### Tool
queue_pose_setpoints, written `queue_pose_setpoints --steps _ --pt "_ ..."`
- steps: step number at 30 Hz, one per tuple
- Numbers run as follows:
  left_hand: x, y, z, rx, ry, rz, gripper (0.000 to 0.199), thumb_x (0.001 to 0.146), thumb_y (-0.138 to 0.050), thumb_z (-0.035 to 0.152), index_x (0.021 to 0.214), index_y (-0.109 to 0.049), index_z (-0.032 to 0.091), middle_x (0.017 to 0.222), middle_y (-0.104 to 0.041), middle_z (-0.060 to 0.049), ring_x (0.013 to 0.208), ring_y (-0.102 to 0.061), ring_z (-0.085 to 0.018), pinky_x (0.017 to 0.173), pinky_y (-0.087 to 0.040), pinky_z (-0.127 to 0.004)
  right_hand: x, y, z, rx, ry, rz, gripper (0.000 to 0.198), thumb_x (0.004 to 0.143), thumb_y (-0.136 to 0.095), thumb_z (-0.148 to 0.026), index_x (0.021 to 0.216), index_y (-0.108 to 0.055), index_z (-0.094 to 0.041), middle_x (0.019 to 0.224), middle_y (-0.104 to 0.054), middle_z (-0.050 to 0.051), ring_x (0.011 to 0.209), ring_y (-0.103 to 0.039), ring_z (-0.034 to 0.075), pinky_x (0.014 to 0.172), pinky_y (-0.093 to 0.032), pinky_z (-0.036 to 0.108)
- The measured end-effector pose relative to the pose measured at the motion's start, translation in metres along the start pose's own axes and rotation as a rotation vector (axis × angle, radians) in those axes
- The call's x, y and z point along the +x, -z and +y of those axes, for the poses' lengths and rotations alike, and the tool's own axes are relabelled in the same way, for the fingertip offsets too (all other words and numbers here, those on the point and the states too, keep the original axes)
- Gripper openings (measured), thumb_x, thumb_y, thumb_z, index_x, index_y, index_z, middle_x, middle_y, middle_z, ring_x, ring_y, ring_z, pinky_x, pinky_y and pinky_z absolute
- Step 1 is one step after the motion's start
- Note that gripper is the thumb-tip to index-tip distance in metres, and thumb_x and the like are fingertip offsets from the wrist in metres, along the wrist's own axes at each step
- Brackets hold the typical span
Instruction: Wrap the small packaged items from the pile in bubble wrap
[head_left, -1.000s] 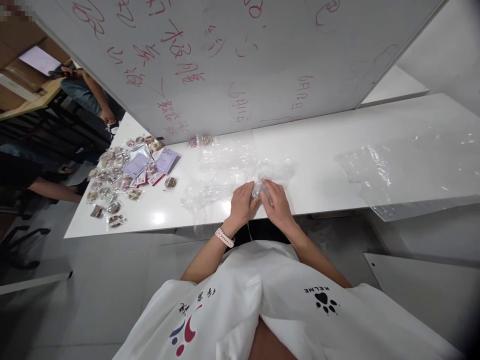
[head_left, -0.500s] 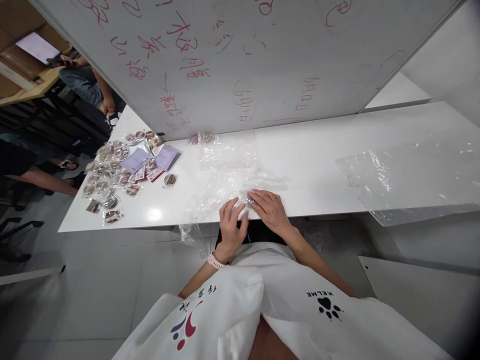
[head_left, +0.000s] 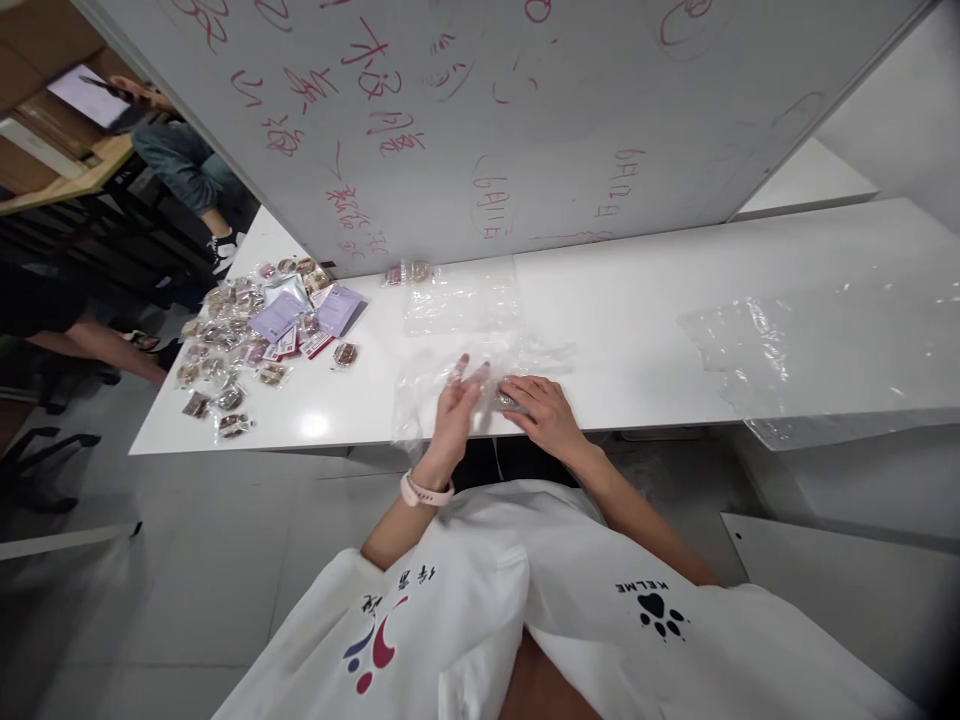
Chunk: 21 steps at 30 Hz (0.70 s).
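Observation:
A sheet of clear plastic film (head_left: 420,385) lies crumpled on the white table's front edge. My left hand (head_left: 454,412), with a pale pink band at its wrist, is over the film with fingers stretched and apart. My right hand (head_left: 546,412) has its fingers curved over a small brownish packet (head_left: 505,397) in clear wrapping, pressing it on the film; the fingers partly cover it. Behind both hands, a flat piece of clear plastic (head_left: 459,300) lies near the whiteboard.
Many small wrapped snacks (head_left: 229,312) are heaped on the table's left end, with purple packets (head_left: 337,310) among them. Two more wrapped pieces (head_left: 405,272) touch the whiteboard (head_left: 555,130). Another plastic sheet (head_left: 817,360) hangs over the right front edge. Other people sit at left.
My left hand has moved forward and its fingers have stretched out over the film. The film's hanging left end has been drawn up onto the table. My right hand stays on the packet.

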<state>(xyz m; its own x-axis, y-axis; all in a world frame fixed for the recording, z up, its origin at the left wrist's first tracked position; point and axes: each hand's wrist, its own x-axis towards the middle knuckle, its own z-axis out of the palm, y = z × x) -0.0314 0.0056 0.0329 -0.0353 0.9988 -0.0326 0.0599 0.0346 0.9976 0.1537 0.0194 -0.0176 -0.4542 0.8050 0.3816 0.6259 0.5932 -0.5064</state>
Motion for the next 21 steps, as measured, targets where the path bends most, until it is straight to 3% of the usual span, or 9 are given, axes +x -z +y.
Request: queue_pose_setpoints --steps 5,8,13,16,21 --pt "0.022 -0.046 -0.017 0.531 -0.382 -0.169 0.033 0.102 -0.036 0.033 0.123 -0.058 0.018 0.132 -0.063 -0.015 0.127 -0.057 -0.027 0.109 -0.045 -0.047 0.000 -0.004 0.009 0.032 0.012 -0.012 0.023 0.090 -0.050 -0.018 0.101 -0.070 -0.017 0.105 -0.069 0.013 0.110 -0.056 0.029 0.092 -0.045 0.046" --pt "0.027 -0.051 -0.022 0.735 -0.419 -0.169 0.028 0.103 -0.034 0.028 0.111 -0.058 0.018 0.109 -0.070 -0.014 0.112 -0.064 -0.026 0.096 -0.051 -0.044 -0.001 -0.004 0.011 0.102 0.005 -0.007 0.022 0.088 -0.048 -0.016 0.095 -0.069 -0.019 0.097 -0.069 0.011 0.099 -0.060 0.027 0.089 -0.048 0.045" --pt "0.022 -0.048 -0.017 0.709 -0.302 -0.117 0.019 0.103 -0.036 0.026 0.111 -0.053 0.024 0.102 -0.069 -0.006 0.097 -0.067 -0.020 0.082 -0.052 -0.034 -0.007 -0.005 0.005 0.178 -0.009 0.031 0.031 0.089 -0.048 -0.018 0.111 -0.069 -0.025 0.116 -0.068 0.008 0.112 -0.061 0.026 0.095 -0.051 0.046" --pt "0.019 -0.048 -0.016 0.632 -0.251 -0.109 0.016 0.102 -0.038 0.023 0.104 -0.054 0.024 0.098 -0.069 -0.005 0.093 -0.066 -0.018 0.079 -0.051 -0.031 -0.018 -0.006 -0.005 0.103 -0.032 0.139 0.032 0.090 -0.054 -0.025 0.119 -0.067 -0.027 0.129 -0.064 0.008 0.123 -0.058 0.029 0.104 -0.048 0.051" --pt "0.022 -0.045 -0.023 0.569 -0.307 -0.089 0.015 0.097 -0.046 0.018 0.087 -0.057 0.022 0.095 -0.068 -0.006 0.094 -0.062 -0.019 0.080 -0.050 -0.032 -0.030 0.008 -0.019 0.016 -0.141 0.419 0.025 0.091 -0.061 -0.032 0.115 -0.067 -0.027 0.116 -0.068 0.011 0.112 -0.062 0.028 0.098 -0.051 0.048"
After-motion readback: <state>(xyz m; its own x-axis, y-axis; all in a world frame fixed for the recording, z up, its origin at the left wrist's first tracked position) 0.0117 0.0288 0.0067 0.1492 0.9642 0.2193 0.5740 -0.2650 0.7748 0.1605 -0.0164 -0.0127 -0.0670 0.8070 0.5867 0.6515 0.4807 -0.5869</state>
